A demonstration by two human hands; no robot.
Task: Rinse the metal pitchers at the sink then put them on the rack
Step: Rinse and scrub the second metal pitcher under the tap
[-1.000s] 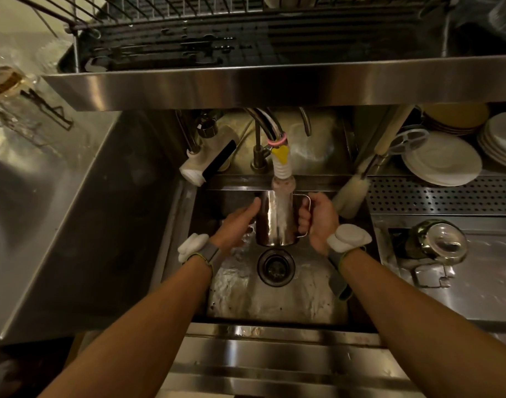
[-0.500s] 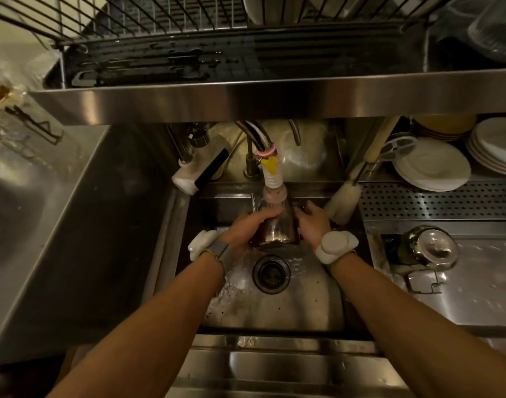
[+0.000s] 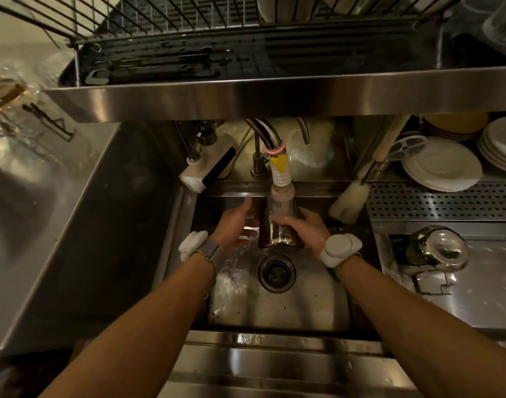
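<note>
Right hand [image 3: 305,228] grip clamped on one metal pitcher [image 3: 279,225], left hand [image 3: 236,225] apart, under one faucet [image 3: 280,170].

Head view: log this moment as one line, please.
stage: rinsing | metal pitcher: under running faucet, over sink | right hand: on pitcher | left hand: open beside it | rack: not yet used

A single head-worn wide-angle view looks steeply down and forward, close over the sink [image 3: 277,305]. Both forearms run up from the lower edge to the left hand [image 3: 234,225] and right hand [image 3: 306,228] mid-frame; the rack [image 3: 188,33] above them seems bowed at the margins.
</note>
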